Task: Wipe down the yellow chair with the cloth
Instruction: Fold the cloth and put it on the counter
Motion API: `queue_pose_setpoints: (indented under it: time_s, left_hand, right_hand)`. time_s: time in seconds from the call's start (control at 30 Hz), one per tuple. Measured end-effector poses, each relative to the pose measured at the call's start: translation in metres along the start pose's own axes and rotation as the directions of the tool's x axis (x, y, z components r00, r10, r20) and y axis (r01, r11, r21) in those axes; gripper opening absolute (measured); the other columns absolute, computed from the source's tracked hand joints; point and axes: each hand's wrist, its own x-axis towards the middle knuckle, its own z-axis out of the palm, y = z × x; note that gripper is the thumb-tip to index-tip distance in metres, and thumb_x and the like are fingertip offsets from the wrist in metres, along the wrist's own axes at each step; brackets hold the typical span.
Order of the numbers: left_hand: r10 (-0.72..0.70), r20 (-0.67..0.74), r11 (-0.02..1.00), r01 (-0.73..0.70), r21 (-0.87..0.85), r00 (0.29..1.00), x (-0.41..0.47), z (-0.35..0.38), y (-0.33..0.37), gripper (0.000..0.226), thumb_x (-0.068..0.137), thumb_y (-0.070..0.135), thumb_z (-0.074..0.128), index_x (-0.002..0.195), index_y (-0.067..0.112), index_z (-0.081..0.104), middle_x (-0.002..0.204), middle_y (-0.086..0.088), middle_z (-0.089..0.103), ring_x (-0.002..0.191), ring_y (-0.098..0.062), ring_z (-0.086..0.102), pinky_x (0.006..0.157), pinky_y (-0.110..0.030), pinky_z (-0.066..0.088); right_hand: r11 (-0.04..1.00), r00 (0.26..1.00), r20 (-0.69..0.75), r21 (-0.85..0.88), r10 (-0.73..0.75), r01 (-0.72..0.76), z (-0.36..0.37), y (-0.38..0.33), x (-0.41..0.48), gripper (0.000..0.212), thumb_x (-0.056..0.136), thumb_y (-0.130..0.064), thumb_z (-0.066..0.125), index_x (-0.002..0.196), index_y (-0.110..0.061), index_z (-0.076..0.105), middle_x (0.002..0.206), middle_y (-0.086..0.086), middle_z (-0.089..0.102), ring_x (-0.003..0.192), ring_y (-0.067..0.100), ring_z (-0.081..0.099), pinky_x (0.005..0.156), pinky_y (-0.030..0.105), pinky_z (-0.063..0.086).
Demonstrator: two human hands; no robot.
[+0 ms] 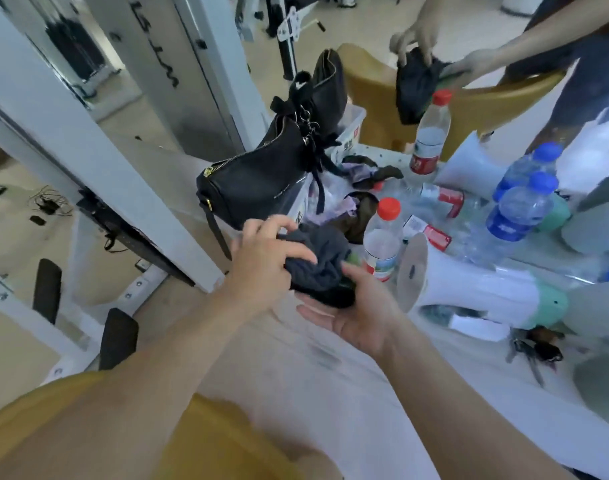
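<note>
A crumpled dark grey cloth [322, 263] is held between both my hands above the white table [330, 393]. My left hand [265, 261] grips it from the top left with fingers curled over it. My right hand [358, 313] cups it from below, palm up. A yellow chair [375, 98] stands beyond the far side of the table. Another yellow chair edge [220, 441] shows under my arms at the bottom. Across the table, another person's hands [420, 39] hold a dark cloth [415, 84] against the far chair's back.
A black handbag [261, 174] sits on a clear box left of the cloth. Several water bottles [382, 240] stand and lie at right, beside a white megaphone [476, 289] and keys [538, 348]. A white gym machine frame [98, 161] rises at left.
</note>
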Motion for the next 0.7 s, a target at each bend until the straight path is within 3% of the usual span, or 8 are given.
queue_pose_setpoints:
  time_s: [0.1, 0.13, 0.23, 0.3, 0.37, 0.47, 0.57, 0.7]
  left_hand:
    - [0.136, -0.009, 0.975, -0.133, 0.176, 0.991, 0.009, 0.024, -0.011, 0.041, 0.072, -0.002, 0.061, 0.094, 0.03, 0.073, 0.105, -0.003, 0.049, 0.092, -0.026, 0.041, 0.065, -0.044, 0.05]
    - [0.132, 0.009, 0.972, -0.131, 0.194, 0.991, 0.015, 0.029, -0.013, 0.042, 0.074, -0.002, 0.061, 0.101, 0.027, 0.072, 0.108, -0.005, 0.048, 0.094, -0.026, 0.042, 0.065, -0.044, 0.05]
    - [-0.005, 0.083, 0.972, -0.015, 0.233, 0.996, 0.04, 0.044, -0.018, 0.044, 0.086, 0.007, 0.054, 0.127, 0.022, 0.055, 0.138, -0.008, 0.038, 0.122, -0.028, 0.038, 0.09, -0.042, 0.046]
    - [-0.097, 0.22, 0.926, 0.007, 0.378, 0.971, 0.05, 0.063, -0.021, 0.055, 0.088, 0.006, 0.052, 0.14, 0.017, 0.039, 0.155, -0.008, 0.016, 0.139, -0.029, 0.019, 0.103, -0.042, 0.038]
    - [-0.126, 0.379, 0.91, -0.045, 0.412, 0.917, 0.05, 0.086, -0.027, 0.072, 0.084, -0.002, 0.051, 0.147, 0.018, 0.022, 0.159, -0.007, 0.002, 0.144, -0.027, 0.008, 0.107, -0.042, 0.035]
    - [-0.161, 0.598, 0.941, -0.062, 0.334, 0.786, 0.044, 0.117, -0.033, 0.09, 0.08, -0.005, 0.047, 0.15, 0.036, 0.007, 0.159, -0.001, 0.002, 0.144, -0.025, 0.01, 0.099, -0.045, 0.043]
    - [-0.168, 0.656, 0.961, -0.024, 0.274, 0.736, 0.04, 0.127, -0.031, 0.086, 0.08, -0.002, 0.044, 0.148, 0.04, 0.013, 0.159, -0.001, 0.006, 0.143, -0.027, 0.014, 0.1, -0.047, 0.041]
    - [-0.151, 0.583, 0.987, 0.153, 0.047, 0.798, 0.003, 0.093, -0.015, 0.068, 0.082, -0.004, 0.042, 0.143, 0.026, 0.036, 0.145, -0.001, 0.039, 0.13, -0.022, 0.04, 0.099, -0.032, 0.041]
  right_hand:
    - [0.988, 0.992, -0.035, 0.094, -0.121, 0.124, 0.004, -0.009, 0.043, 0.027, 0.101, -0.011, 0.04, 0.119, -0.012, 0.06, 0.113, 0.015, 0.067, 0.102, 0.028, 0.065, 0.079, 0.039, 0.056]
    - [0.973, 0.982, -0.019, 0.132, -0.188, 0.189, 0.005, -0.012, 0.057, 0.032, 0.101, -0.007, 0.038, 0.124, -0.016, 0.058, 0.113, 0.012, 0.068, 0.1, 0.026, 0.066, 0.078, 0.037, 0.057]
    - [0.944, 0.952, -0.041, 0.124, -0.303, 0.306, 0.007, -0.016, 0.092, 0.035, 0.102, -0.011, 0.041, 0.129, -0.029, 0.053, 0.119, 0.004, 0.067, 0.105, 0.022, 0.065, 0.082, 0.035, 0.056]
    - [0.969, 0.956, -0.156, -0.041, -0.249, 0.245, 0.0, -0.008, 0.11, 0.033, 0.1, -0.026, 0.048, 0.133, -0.028, 0.046, 0.125, 0.0, 0.059, 0.109, 0.022, 0.058, 0.086, 0.038, 0.052]
    - [0.953, 0.947, -0.26, -0.283, -0.189, 0.113, -0.013, 0.004, 0.117, 0.038, 0.098, -0.027, 0.051, 0.134, -0.02, 0.042, 0.12, 0.0, 0.053, 0.103, 0.022, 0.052, 0.086, 0.042, 0.051]
    - [0.766, 0.92, -0.239, -0.636, -0.312, 0.094, -0.03, 0.013, 0.118, 0.044, 0.095, -0.011, 0.048, 0.138, -0.012, 0.038, 0.128, 0.01, 0.052, 0.106, 0.026, 0.053, 0.099, 0.049, 0.047]
    - [0.657, 0.911, -0.178, -0.743, -0.372, 0.123, -0.032, 0.006, 0.112, 0.046, 0.093, -0.01, 0.047, 0.139, -0.009, 0.038, 0.135, 0.013, 0.05, 0.111, 0.028, 0.05, 0.102, 0.048, 0.045]
    - [0.499, 0.955, -0.049, -0.859, -0.293, 0.109, -0.029, 0.001, 0.079, 0.062, 0.09, -0.025, 0.058, 0.146, -0.014, 0.035, 0.146, 0.007, 0.045, 0.131, 0.027, 0.046, 0.108, 0.048, 0.04]
